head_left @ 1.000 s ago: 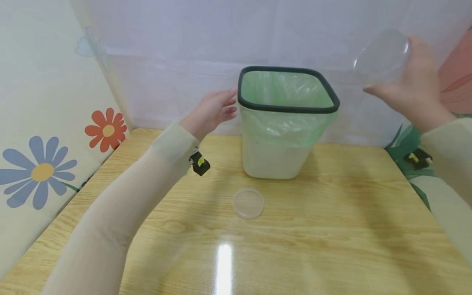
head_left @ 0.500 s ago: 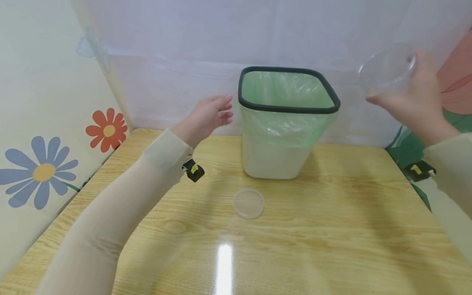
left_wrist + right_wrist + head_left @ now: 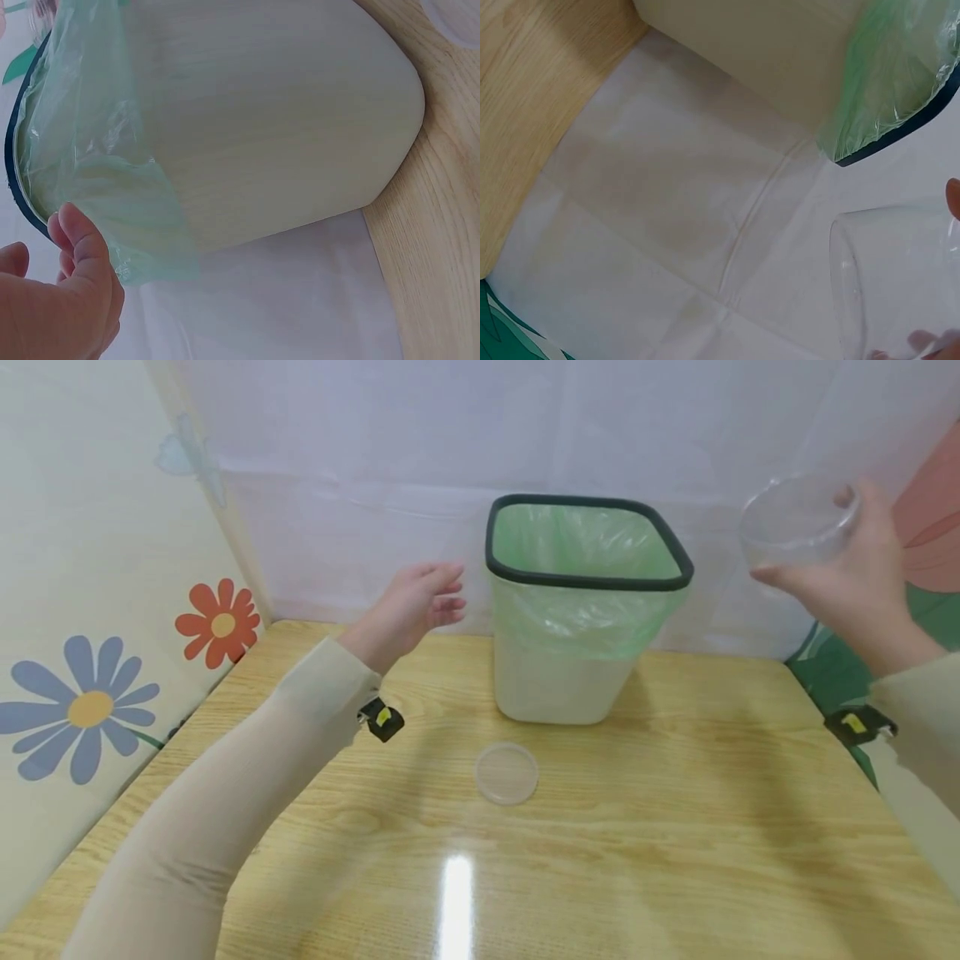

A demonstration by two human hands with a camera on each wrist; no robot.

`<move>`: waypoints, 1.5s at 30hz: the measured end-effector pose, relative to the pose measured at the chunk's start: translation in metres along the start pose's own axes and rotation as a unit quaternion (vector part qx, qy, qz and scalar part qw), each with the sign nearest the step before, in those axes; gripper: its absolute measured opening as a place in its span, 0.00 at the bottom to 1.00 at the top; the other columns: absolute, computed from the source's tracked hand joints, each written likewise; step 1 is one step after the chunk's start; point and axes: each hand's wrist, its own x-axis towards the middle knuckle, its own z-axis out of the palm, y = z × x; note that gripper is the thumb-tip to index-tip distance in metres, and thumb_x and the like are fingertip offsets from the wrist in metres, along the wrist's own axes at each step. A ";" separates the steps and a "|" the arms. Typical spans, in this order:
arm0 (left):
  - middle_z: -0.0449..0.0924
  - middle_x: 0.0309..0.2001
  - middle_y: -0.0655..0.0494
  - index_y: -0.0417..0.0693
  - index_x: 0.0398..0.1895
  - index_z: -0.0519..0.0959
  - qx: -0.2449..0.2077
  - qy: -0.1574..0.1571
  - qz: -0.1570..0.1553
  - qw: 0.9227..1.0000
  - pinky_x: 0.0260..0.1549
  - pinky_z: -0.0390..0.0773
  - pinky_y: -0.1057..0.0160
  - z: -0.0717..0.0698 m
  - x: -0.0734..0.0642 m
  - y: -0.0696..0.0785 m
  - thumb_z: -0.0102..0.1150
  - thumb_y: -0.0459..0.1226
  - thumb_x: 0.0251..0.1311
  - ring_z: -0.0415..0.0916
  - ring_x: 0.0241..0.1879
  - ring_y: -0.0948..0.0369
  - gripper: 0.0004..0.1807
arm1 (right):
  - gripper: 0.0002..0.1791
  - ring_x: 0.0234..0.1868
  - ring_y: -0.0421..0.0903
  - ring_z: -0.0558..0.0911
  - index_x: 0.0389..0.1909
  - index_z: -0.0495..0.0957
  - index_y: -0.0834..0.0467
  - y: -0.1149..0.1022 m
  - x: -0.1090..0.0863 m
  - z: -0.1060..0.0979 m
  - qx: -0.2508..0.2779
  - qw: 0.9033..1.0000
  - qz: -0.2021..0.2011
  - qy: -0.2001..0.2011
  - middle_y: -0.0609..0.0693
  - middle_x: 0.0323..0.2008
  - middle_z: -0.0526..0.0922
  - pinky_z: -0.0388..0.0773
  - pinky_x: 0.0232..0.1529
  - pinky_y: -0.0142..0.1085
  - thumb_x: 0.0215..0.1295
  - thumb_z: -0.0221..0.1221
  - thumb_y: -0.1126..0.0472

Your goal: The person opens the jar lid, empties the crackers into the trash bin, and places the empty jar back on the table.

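Note:
At the upper right of the head view, my right hand (image 3: 866, 585) grips a clear round plastic container (image 3: 795, 547), thumb on the near side and fingers round the back. The container (image 3: 892, 277) looks see-through, with nothing visible inside. My left hand (image 3: 408, 610) hovers just left of the bin, fingers loosely bent and holding nothing. That white trash bin (image 3: 551, 689) stands upright between the hands, with a green bag (image 3: 585, 622) folded over its top and a black rim (image 3: 588, 582). On the table before it lies a clear round lid (image 3: 507, 774).
A wooden table (image 3: 637, 843) carries the bin and lid, with a bright reflection near its front. White cloth (image 3: 375, 435) hangs behind. Flower-printed panels flank the table, the left panel (image 3: 82, 560) and a right one with green leaves (image 3: 832, 643).
My right hand has come down with the container, whose mouth has tipped more upward. My left hand has drawn away from the bin, leftward and down. Bin and lid have stayed put.

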 end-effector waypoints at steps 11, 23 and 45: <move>0.67 0.46 0.49 0.34 0.68 0.59 0.006 0.000 0.008 1.000 0.37 0.79 0.69 -0.003 -0.006 -0.009 0.48 0.39 0.73 0.72 0.35 0.61 0.27 | 0.52 0.69 0.56 0.57 0.75 0.48 0.46 0.009 -0.011 0.000 0.017 1.000 0.016 0.002 0.56 0.73 0.53 0.61 0.66 0.55 0.54 0.70 0.53; 0.65 0.48 0.48 0.32 0.69 0.57 0.012 -0.007 0.014 1.000 0.37 0.79 0.70 -0.009 -0.012 -0.014 0.47 0.40 0.74 0.71 0.35 0.61 0.28 | 0.51 0.67 0.51 0.58 0.74 0.50 0.45 0.014 -0.021 -0.001 0.049 0.999 0.021 -0.002 0.53 0.72 0.55 0.63 0.67 0.45 0.53 0.71 0.54; 0.65 0.46 0.50 0.32 0.67 0.58 0.029 -0.010 0.010 0.999 0.39 0.79 0.69 -0.018 -0.024 -0.021 0.46 0.40 0.74 0.71 0.35 0.62 0.26 | 0.48 0.67 0.50 0.58 0.72 0.51 0.41 0.019 -0.042 0.004 0.064 0.997 0.044 -0.018 0.48 0.70 0.55 0.63 0.66 0.43 0.55 0.70 0.52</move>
